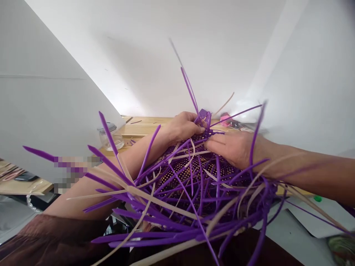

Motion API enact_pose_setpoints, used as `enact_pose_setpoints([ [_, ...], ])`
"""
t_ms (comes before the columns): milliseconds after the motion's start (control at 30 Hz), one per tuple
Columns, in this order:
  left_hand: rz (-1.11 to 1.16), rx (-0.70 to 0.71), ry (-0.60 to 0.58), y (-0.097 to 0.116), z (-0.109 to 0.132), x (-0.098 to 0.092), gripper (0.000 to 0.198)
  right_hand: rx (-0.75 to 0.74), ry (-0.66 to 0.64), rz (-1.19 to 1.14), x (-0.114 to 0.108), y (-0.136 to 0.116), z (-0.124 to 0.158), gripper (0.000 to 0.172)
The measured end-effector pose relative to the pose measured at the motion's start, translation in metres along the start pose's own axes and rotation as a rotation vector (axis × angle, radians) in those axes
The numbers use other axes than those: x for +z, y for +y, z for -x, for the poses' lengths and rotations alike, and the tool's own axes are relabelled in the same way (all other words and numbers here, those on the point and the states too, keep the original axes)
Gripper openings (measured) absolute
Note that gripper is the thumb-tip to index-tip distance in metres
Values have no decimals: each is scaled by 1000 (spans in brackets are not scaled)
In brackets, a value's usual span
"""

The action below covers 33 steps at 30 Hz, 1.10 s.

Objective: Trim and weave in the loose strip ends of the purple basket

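Half-woven purple basket (pixel 194 177) on my lap, loose ends splayed outward — my left hand (pixel 184 127) pinches a purple strip (pixel 203 115) at the far rim, my right hand (pixel 231 147) lies flat-fingered, steadying the weave — glass jar (pixel 109 137) behind.

A half-woven basket (pixel 191 177) of purple and beige strips fills the middle of the view, its loose ends fanning outward in every direction. The left hand (pixel 184 127) rests on the far edge of the weave, its fingers pinching purple strips (pixel 203 116) that stick upward. The right hand (pixel 231 147) lies flat on the weave just beside it, fingers pointing toward the left hand. Behind stands a wooden table (pixel 144 127) with a clear glass jar (pixel 111 136) at its left, against white walls.
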<state>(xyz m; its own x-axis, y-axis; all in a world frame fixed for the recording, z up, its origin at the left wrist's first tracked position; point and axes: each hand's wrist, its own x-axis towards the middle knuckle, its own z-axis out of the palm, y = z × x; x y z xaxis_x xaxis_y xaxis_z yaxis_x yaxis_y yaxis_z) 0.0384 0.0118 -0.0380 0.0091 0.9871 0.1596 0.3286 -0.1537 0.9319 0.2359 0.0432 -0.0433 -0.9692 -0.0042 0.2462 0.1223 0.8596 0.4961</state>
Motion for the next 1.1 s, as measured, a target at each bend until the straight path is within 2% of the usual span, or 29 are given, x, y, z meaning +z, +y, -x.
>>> enact_pose_setpoints([
  [100, 129, -77, -56, -1, -1, 3, 20, 38, -54, 95, -6, 2, -5, 25],
  [200, 210, -126, -58, -1, 0, 4, 19, -21, -20, 212, -4, 2, -13, 23],
  [400, 173, -126, -37, 0, 3, 3, 18, -152, 37, 384, 4, 4, -18, 26],
  [533, 93, -89, -32, -2, 1, 2, 16, -175, 0, 329, -1, 7, -15, 25],
  [700, 2, -49, 22, 2, 2, 3, 15, -102, 7, 307, -2, 9, -10, 22],
  [800, -21, -76, -4, 5, 5, 3, 16, -104, -25, 298, 1, 8, -13, 22],
  [900, 52, -74, -45, 2, 4, 2, 17, -86, -46, 297, 3, 7, -18, 26],
  [1000, 111, -38, -49, -5, -1, 2, 15, -124, -56, 340, 4, 5, -24, 27],
  [1100, 75, 16, -12, -8, -4, 1, 11, -193, -118, 310, 5, -5, -32, 26],
])
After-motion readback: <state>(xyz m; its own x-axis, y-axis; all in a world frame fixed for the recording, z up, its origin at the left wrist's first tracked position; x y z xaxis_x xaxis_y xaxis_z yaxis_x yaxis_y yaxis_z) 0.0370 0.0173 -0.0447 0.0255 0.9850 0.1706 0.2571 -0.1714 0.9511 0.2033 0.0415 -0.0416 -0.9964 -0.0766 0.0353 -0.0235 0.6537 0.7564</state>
